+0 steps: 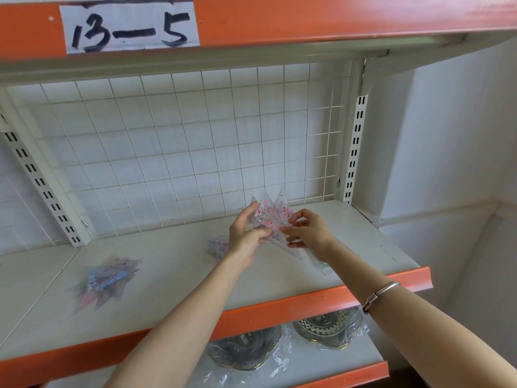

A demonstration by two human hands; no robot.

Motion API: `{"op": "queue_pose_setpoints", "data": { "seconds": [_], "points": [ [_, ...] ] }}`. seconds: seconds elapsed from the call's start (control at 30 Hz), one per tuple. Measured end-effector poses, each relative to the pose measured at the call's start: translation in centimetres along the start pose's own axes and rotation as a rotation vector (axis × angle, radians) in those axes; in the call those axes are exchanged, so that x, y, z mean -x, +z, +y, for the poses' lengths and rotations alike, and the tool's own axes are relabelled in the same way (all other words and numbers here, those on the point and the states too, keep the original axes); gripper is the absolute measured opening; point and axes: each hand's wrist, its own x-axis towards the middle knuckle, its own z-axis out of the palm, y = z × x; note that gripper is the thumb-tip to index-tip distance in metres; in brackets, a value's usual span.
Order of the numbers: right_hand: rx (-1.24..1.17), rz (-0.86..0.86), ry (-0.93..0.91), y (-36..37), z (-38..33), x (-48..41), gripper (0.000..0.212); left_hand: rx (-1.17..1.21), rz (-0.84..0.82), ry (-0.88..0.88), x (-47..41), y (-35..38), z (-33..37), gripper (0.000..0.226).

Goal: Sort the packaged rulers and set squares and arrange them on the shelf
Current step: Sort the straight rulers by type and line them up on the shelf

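1. Where the two hands meet just right of the frame's centre, a fan of clear packaged set squares (272,217) with pink print stands between them, its points spreading up toward the wire grid.
2. Left hand (246,233): fingers curled, thumb and fingertips pinching the fan's lower left edge.
3. Right hand (307,233): fingers bent, pinching the fan's right side; its lower fingers are curled beneath. A silver bangle (383,292) sits on that forearm.
4. Both hands hold the fan above the white shelf (173,289); whether its lowest tip touches the board is unclear.
5. Just left of the left hand, a small blurred packet (216,245) lies on the shelf.
6. Below the right wrist, a flat clear packet (320,263) lies near the shelf's orange front lip; its contents are too faint to tell.
7. Well apart, at the left of the frame, a loose pile of blue and pink packets (107,281) lies on the shelf.
8. Behind stands the wire grid (195,141); at upper left, a paper label (130,25) reads "13-5".
9. On the lower shelf, at the bottom of the frame, lie two plastic-wrapped patterned dishes (246,348).
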Motion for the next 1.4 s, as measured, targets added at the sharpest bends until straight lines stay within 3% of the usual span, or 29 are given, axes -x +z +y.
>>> {"op": "queue_pose_setpoints", "data": {
  "seconds": [0.17, 0.47, 0.9, 1.4],
  "points": [
    [-0.055, 0.010, 0.023, -0.1, 0.1, -0.2, 0.025, 0.004, 0.024, 0.009, -0.4, -0.2, -0.2, 0.079],
    [0.095, 0.033, 0.004, 1.3, 0.4, -0.6, 0.022, -0.023, 0.075, 0.037, -0.3, -1.1, -0.5, 0.077],
    [-0.132, -0.037, 0.157, 5.1, -0.3, -2.1, 0.007, 0.009, 0.183, 0.035, -0.2, -5.5, 1.7, 0.076],
    [0.185, -0.214, 0.018, 15.0, -1.5, -1.7, 0.007, 0.035, 0.320, 0.100, 0.8, -14.5, 4.0, 0.066]
  ]
}}
